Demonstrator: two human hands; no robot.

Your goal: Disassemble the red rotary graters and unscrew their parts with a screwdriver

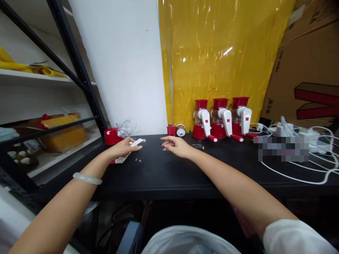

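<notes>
My left hand [124, 147] is closed around a white crank handle [137, 142] whose lower end has a red knob [112, 162]. Just behind it, a red grinder base [112, 136] lies by a clear plastic housing [127, 127]. My right hand [176, 146] hovers low at the table's middle, fingers drawn together. A small dark tip shows at its fingertips; I cannot make out what they hold. Beyond that hand pokes the yellow and black handle of a screwdriver [198, 146], the rest hidden. Tiny white bits [138, 160] lie between my hands.
A red hopper [171, 130] and a round drum [181, 130] stand at the back. Three assembled red-and-white grinders [222, 120] line the yellow sheet [212, 53]. White cables [323, 180] spread at right. A shelf rack [76, 60] is left, a lined bin [185, 233] below.
</notes>
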